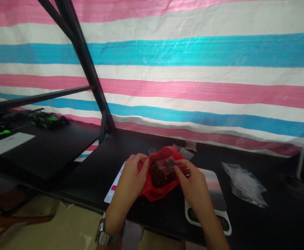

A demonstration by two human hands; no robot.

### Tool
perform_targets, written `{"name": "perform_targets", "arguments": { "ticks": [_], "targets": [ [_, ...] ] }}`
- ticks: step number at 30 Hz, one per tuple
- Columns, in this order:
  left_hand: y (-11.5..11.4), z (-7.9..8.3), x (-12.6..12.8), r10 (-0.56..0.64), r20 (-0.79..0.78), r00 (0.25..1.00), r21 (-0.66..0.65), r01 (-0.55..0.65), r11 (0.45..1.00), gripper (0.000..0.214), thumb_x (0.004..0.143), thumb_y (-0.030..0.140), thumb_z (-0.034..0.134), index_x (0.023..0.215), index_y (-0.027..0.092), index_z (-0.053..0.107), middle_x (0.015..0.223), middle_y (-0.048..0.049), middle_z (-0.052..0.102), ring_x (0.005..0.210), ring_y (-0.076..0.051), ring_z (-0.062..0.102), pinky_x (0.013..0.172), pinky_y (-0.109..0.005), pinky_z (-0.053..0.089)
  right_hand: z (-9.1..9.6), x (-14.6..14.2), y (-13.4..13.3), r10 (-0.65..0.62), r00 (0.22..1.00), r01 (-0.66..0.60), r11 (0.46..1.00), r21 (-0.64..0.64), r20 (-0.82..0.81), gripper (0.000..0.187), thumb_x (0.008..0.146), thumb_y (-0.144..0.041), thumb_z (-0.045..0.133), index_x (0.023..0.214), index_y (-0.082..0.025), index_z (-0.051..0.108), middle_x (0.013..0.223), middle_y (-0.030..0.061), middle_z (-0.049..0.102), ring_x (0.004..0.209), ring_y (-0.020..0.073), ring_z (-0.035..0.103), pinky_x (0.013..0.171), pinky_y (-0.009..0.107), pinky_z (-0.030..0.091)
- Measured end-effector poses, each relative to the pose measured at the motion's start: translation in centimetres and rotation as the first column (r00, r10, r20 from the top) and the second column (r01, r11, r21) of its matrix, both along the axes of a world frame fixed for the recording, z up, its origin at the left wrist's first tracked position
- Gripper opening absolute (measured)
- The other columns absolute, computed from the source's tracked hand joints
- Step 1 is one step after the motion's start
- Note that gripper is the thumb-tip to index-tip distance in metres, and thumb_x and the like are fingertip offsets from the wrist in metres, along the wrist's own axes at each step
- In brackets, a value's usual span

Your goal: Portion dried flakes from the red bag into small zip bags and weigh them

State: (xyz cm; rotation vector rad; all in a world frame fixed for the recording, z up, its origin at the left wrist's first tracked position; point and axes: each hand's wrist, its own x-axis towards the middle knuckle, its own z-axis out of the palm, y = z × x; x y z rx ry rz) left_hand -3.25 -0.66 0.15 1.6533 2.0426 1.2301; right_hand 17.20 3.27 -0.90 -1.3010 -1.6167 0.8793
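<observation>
Between the front and back edges of the black tabletop point(84, 180), a red bag point(154, 196) of dark pieces point(158, 177) gapes open, its left rim pinched by the person's left hand point(133, 173). The right hand point(193, 178) grips a small clear packet point(165, 165) over the bag's mouth, its forearm above a scale point(214, 189) near the front edge; clear bags point(245, 185) lie farther toward the tabletop's right end.

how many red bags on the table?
1. The red bag sits open on the black table, between the left hand and right hand, with dark pieces inside. Any others behind the hands would be hidden.
</observation>
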Motion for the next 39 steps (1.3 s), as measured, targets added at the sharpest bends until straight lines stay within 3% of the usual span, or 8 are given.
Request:
{"name": "perform_targets", "arguments": {
  "ticks": [6, 9, 15, 18, 26, 32, 36, 39],
  "targets": [
    [0.2, -0.4, 1.9, -0.07, -0.134, 0.988, 0.038, 0.076, 0.996, 0.028, 0.097, 0.025, 0.067, 0.123, 0.026, 0.078, 0.115, -0.0079, 0.073, 0.106, -0.03, 0.06, 0.096, -0.046, 0.049, 0.6, -0.7, -0.3, 0.004, 0.998, -0.004, 1.0, 0.01, -0.063, 0.032, 0.084, -0.049, 0.069, 0.101, -0.023, 0.079, 0.101, 0.0096, 0.081, 0.086, 0.0286, 0.073, 0.086, 0.043, 0.056],
    [0.4, -0.5, 2.7, -0.092, -0.165, 0.982, -0.006, 0.093, 0.996, 0.027, 0.1, 0.022, 0.064, 0.12, 0.028, 0.08, 0.114, -0.0065, 0.076, 0.103, -0.03, 0.06, 0.093, -0.047, 0.049, 0.6, -0.9, -0.4, 0.022, 0.992, -0.022, 1.0, 0.0, -0.125, 0.031, 0.082, -0.047, 0.074, 0.101, -0.023, 0.079, 0.098, 0.0082, 0.082, 0.082, 0.027, 0.074, 0.084, 0.041, 0.058],
    [0.7, -0.3, 2.5, -0.151, 0.008, 0.989, 0.015, 0.151, 0.988, 0.027, 0.101, 0.018, 0.058, 0.112, 0.024, 0.082, 0.114, -0.0065, 0.079, 0.107, -0.028, 0.066, 0.099, -0.045, 0.049, -0.1, -1.4, -0.2, 0.06, 0.945, -0.063, 0.998, 0.0, -0.322, 0.031, 0.085, -0.041, 0.074, 0.111, -0.024, 0.078, 0.105, 0.0069, 0.083, 0.096, 0.0257, 0.078, 0.089, 0.039, 0.061],
    [0.7, -0.2, 2.3, -0.183, 0.127, 0.975, 0.048, 0.178, 0.983, 0.027, 0.099, 0.02, 0.061, 0.116, 0.026, 0.081, 0.118, -0.005, 0.079, 0.112, -0.027, 0.067, 0.102, -0.042, 0.049, -0.5, -1.9, -0.4, 0.051, 0.953, -0.055, 0.998, -0.005, -0.298, 0.023, 0.089, -0.04, 0.07, 0.102, -0.024, 0.08, 0.101, 0.0065, 0.083, 0.093, 0.0257, 0.079, 0.088, 0.038, 0.062],
    [0.6, 0.6, 2.6, -0.11, 0.212, 0.971, 0.108, 0.089, 0.99, 0.015, 0.093, 0.029, 0.067, 0.09, 0.026, 0.081, 0.094, -0.0017, 0.078, 0.089, -0.021, 0.072, 0.085, -0.033, 0.051, -0.7, -2.3, -0.5, -0.098, 0.961, 0.129, 0.986, 0.106, -0.257, 0.019, 0.093, -0.04, 0.068, 0.098, -0.024, 0.079, 0.096, 0.005, 0.082, 0.087, 0.0229, 0.077, 0.083, 0.036, 0.062],
    [0.7, 0.2, 2.6, -0.143, 0.346, 0.927, 0.069, 0.127, 0.989, 0.016, 0.092, 0.034, 0.066, 0.089, 0.024, 0.079, 0.089, -0.0019, 0.08, 0.082, -0.021, 0.072, 0.078, -0.031, 0.052, -0.7, -2.9, -0.1, 0.066, 0.916, -0.025, 0.994, 0.108, -0.395, 0.028, 0.089, -0.031, 0.072, 0.116, -0.025, 0.076, 0.114, 0.0071, 0.08, 0.098, 0.0222, 0.077, 0.085, 0.034, 0.065],
    [0.8, 0.3, 2.5, -0.11, 0.4, 0.91, 0.096, 0.078, 0.992, 0.018, 0.092, 0.036, 0.066, 0.091, 0.023, 0.079, 0.085, -0.0012, 0.08, 0.08, -0.021, 0.073, 0.076, -0.03, 0.053, -1.0, -2.6, 0.2, 0.072, 0.915, -0.033, 0.994, 0.104, -0.397, 0.041, 0.089, -0.03, 0.071, 0.13, -0.027, 0.071, 0.126, 0.0086, 0.077, 0.112, 0.0238, 0.076, 0.097, 0.039, 0.063],
    [0.8, 0.6, 2.8, -0.093, 0.465, 0.881, 0.119, 0.042, 0.992, 0.02, 0.092, 0.039, 0.068, 0.093, 0.023, 0.079, 0.085, -0.0014, 0.08, 0.081, -0.021, 0.075, 0.078, -0.03, 0.055, -1.4, -1.9, 0.6, 0.081, 0.934, -0.056, 0.995, 0.083, -0.348, 0.036, 0.09, -0.033, 0.069, 0.124, -0.024, 0.073, 0.123, 0.0096, 0.079, 0.112, 0.0259, 0.076, 0.102, 0.043, 0.061]
  ]
}}
